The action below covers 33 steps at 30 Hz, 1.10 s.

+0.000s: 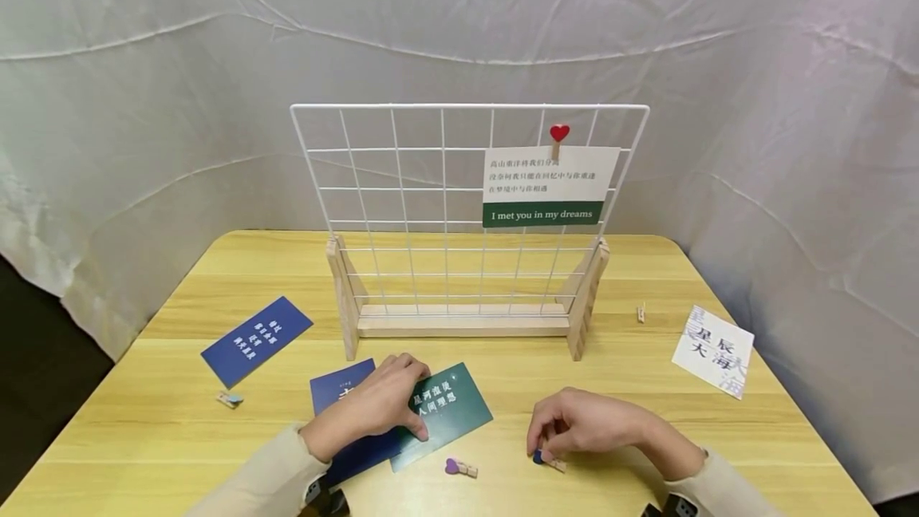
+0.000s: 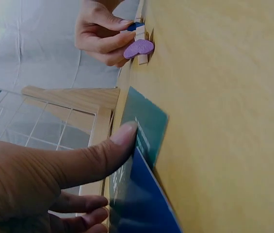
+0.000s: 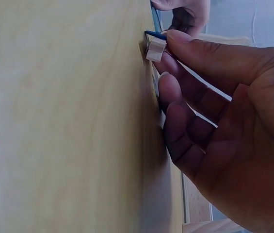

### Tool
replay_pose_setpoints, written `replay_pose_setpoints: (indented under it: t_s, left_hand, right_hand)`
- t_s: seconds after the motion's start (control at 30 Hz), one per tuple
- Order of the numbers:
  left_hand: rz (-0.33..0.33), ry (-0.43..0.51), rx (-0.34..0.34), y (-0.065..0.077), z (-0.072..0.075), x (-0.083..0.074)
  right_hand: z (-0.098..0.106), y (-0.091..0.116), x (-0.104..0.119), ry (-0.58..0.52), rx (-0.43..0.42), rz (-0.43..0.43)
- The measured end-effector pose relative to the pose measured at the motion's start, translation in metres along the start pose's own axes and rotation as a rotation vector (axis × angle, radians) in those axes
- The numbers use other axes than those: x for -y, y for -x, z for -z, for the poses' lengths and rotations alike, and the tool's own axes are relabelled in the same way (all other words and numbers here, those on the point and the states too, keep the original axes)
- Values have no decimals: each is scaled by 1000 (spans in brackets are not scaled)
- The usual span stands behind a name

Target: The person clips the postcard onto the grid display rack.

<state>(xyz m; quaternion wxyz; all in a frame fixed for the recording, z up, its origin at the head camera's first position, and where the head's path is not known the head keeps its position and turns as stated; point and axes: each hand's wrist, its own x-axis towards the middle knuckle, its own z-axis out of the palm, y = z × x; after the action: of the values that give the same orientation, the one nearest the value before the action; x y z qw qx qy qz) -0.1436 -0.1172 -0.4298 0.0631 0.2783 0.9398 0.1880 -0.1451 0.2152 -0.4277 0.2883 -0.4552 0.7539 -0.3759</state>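
My left hand [image 1: 380, 397] lies over two cards in front of the rack. Its straight thumb touches the face of a green card [image 1: 463, 409] with white lettering, and its fingertips are at the card's far edge. A dark blue card [image 1: 359, 461] overlaps the green one, partly hidden by the hand and wrist. My right hand [image 1: 585, 421] pinches a small wooden clothespin [image 3: 156, 49] with a dark blue heart between thumb and fingertip, close over the table. Between the hands lies a clothespin with a purple heart [image 1: 452, 466].
A white wire grid rack [image 1: 443, 250] on wooden feet stands behind the hands. A red-heart clothespin [image 1: 559, 134] holds a white-and-green card [image 1: 542, 214] on it. Another blue card [image 1: 257, 341] and a clothespin [image 1: 230, 399] lie left; a white card [image 1: 714, 351] and clothespin [image 1: 641, 313] lie right.
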Motion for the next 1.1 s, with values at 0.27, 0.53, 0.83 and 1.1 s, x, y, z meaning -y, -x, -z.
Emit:
replay_pose_setpoints:
  t_s: [0.27, 0.53, 0.83, 1.1]
  left_hand:
    - [101, 23, -2, 2, 3, -6]
    - [87, 52, -3, 3, 3, -3]
    - [85, 96, 8, 0, 0, 0]
    - [41, 113, 16, -5, -1, 3]
  right_hand:
    - [0, 0, 1, 1, -6, -1]
    - [0, 0, 2, 5, -8, -3]
    - [0, 0, 2, -4, -10, 3]
    - [1, 0, 4, -38, -4, -17]
